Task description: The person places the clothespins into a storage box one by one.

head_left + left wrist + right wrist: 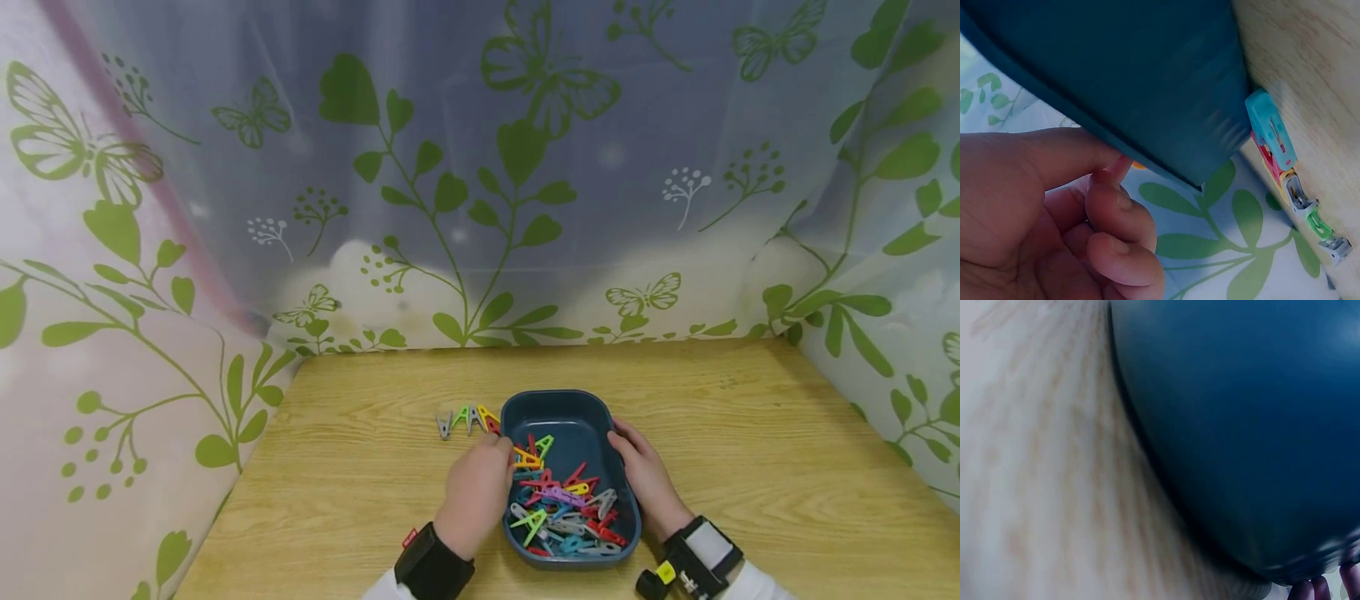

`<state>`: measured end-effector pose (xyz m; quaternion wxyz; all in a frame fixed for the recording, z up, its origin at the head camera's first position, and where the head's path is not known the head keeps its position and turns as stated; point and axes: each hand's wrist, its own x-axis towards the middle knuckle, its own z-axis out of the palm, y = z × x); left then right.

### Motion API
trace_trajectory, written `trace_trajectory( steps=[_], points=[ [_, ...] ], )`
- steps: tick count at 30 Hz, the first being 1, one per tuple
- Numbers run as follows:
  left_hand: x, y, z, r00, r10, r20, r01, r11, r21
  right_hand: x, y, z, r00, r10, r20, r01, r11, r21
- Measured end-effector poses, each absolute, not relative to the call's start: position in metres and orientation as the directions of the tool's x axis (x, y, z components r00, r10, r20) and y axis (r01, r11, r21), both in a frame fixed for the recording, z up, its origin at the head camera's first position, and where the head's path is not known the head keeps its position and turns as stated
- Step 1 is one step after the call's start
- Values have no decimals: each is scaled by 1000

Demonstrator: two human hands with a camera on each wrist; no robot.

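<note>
A dark blue plastic basin [557, 404] stands on the table, holding a heap of small coloured clothespins [562, 497]. At its left rim, my left hand [476, 492] pinches the edge with thumb and forefinger; in the left wrist view the other fingers [1124, 212] are curled below the rim. A bit of orange shows by the fingertips there. My right hand [647, 471] holds the right side, thumb at the rim and fingers against the outer wall. Left of the basin, several clothespins lie in a row, among them a grey clothespin [444, 426] and a turquoise clothespin [1272, 130].
The wooden table [360, 500] spreads out on both sides of the basin. A curtain [450, 167] printed with green leaves and butterflies hangs behind the table and along both sides.
</note>
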<state>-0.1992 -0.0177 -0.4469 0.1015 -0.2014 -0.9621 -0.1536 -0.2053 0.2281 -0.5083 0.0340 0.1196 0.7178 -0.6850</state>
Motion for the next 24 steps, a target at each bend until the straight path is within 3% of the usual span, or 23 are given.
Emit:
trace_trajectory(
  steps=[16,24],
  points=[
    [-199,-16,-452,-888,383,254,439,870,223,-206,229,-509,-968,125,-216,222,36,-974],
    [-206,-28,-446,-904,320,284,405,852,331,-207,229,-509,-968,120,-220,227,44,-973]
  ],
)
